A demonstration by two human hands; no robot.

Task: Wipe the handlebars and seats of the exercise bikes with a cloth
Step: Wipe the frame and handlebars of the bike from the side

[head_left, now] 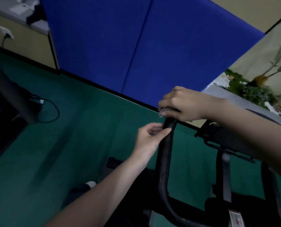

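Observation:
A black curved handlebar [163, 161] of the exercise bike rises from the lower right toward the middle of the view. My right hand [180, 104] sits on its upper tip and grips a small grey cloth [164, 111], of which only an edge shows under the fingers. My left hand [150, 136] holds the bar just below, thumb across the front and fingers curled behind it. The bike's black console [226, 138] and frame are to the right, partly hidden by my right forearm. No seat is in view.
Green floor [74, 145] spreads to the left. A blue padded panel [136, 46] stands behind the bike. Dark equipment with a cable [52, 110] lies at the left. Plants [254, 89] line a ledge at the right. A wall socket [6, 32] is at the upper left.

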